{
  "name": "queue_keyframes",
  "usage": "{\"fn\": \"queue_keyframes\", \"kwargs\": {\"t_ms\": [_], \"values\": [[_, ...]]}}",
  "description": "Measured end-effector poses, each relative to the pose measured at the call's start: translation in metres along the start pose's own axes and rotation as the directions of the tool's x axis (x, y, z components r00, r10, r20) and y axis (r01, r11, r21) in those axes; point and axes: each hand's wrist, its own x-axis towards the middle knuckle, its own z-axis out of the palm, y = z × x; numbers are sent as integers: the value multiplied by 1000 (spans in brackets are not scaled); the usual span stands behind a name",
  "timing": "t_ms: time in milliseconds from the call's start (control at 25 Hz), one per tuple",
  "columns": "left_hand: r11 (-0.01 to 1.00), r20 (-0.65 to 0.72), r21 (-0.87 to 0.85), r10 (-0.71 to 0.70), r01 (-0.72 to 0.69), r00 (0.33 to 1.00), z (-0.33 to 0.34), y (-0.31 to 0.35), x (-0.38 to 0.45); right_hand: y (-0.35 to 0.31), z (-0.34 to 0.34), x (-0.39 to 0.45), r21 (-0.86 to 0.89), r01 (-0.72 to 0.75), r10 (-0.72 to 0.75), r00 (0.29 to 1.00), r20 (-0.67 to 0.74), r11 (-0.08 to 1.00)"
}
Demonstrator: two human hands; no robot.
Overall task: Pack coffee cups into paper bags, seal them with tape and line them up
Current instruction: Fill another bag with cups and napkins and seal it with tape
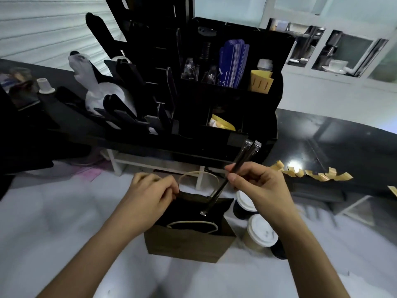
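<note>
Pinched between my right hand's [261, 186] thumb and fingers are two wrapped straws [233, 177], slanting down so their lower tips already sit inside the mouth of the paper bag [189, 244]. My left hand [153, 190] pinches the bag's far rim near the rear handle, holding the mouth open. To do this well I judge I should keep the straws steep and let them slide down along the right inner wall, easing my pinch only once the tips are deep, so they neither snag the rope handle nor tip out. I cannot see into the dark interior, so whether a cup already stands in there I cannot tell. Room is tight on the right: two lidded coffee cups [261, 232] stand just beside the bag, one nearly touching it, and my right wrist hangs above them. The black organiser [214, 100] crowds the far side; the near side looks open. Cut tape strips [318, 174] wait along the counter edge, well apart to the right.
</note>
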Motion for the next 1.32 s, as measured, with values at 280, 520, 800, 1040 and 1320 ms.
{"fn": "queue_keyframes", "kwargs": {"t_ms": [280,520,800,1040,1320], "values": [[977,22,212,-22,17,1000,18,-10,-3,13,21,-13,-63,-3,-2,997,-79,998],[955,164,287,27,-73,986,22,-16,-6,25,34,-21,-241,33,-54,995,-82,970],[994,313,107,-36,2,949,28,-25,-8,32,52,-15,-453,48,-38,999,31,890],[998,296,-54,-9,26,955,31,-26,-9,46,80,11,-792,260,46,939,341,553],[995,268,-101,5,23,963,30,-26,-11,59,102,23,-928,187,244,931,273,321]]}}
